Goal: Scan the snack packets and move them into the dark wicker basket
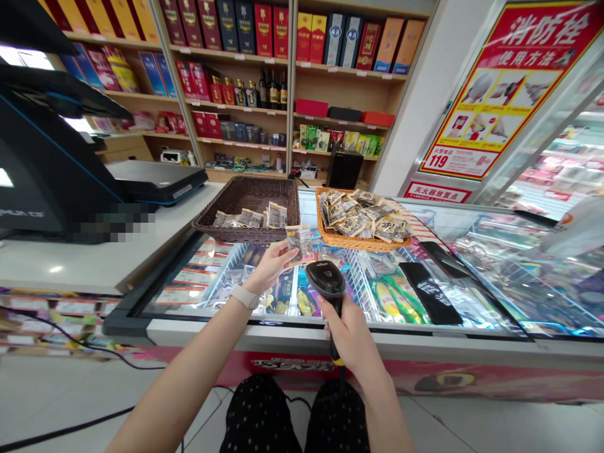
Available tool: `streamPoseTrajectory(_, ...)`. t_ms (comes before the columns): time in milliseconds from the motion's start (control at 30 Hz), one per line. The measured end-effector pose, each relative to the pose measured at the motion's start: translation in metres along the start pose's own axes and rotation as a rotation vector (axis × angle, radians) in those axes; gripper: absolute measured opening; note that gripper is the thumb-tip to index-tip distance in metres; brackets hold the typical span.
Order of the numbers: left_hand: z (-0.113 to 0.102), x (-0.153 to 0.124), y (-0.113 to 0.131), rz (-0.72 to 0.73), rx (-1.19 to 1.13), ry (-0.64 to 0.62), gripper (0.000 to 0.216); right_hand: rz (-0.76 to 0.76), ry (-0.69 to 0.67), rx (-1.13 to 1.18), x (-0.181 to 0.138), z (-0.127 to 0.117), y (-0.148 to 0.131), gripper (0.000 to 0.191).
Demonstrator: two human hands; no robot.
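Note:
Between the fingers of my left hand [274, 264] is a small snack packet [301, 242], held upright above the freezer's glass top. My right hand [349, 327] is wrapped round the handle of a black barcode scanner [325, 278], whose head points toward the packet. A dark brown wicker basket [245, 189] with several packets in its front part stands behind my left hand. Right of it is a light orange wicker basket [363, 242], heaped with similar packets.
Two phones lie on the glass at the right, the nearer one [430, 294] face up. A chest freezer [198, 333] holds packaged goods below. On the left counter [70, 270] stands a weighing scale [155, 179]. Shelves of boxes and a red fire-hydrant sign [504, 94] stand behind.

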State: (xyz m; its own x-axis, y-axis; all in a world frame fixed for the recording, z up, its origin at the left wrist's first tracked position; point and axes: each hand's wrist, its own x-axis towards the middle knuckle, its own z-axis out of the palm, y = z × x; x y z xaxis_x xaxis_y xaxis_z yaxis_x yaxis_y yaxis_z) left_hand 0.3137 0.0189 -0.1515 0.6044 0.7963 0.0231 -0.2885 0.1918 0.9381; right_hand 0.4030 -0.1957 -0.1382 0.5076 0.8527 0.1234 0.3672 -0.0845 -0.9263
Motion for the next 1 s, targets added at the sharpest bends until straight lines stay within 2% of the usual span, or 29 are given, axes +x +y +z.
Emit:
streamPoseTrajectory(367, -0.0004, -0.0011, 0.0022, 0.006, -0.001, -0.046, 0.039, 0.002, 0.006, 0.021, 0.0005, -0.0017, 0.0003, 0.045)
streamPoseTrajectory(667, -0.0012, -0.0013, 0.0023, -0.022, -0.044, 0.002, 0.029, -0.018, 0.010, -0.019, -0.0063, -0.0023, -0.0054, 0.036)
streamPoseTrajectory(1000, -0.0017, -0.0025, 0.0028, -0.013, -0.006, 0.009, 0.034, -0.009, -0.009, -0.010, -0.0088, -0.0013, -0.0060, 0.040)
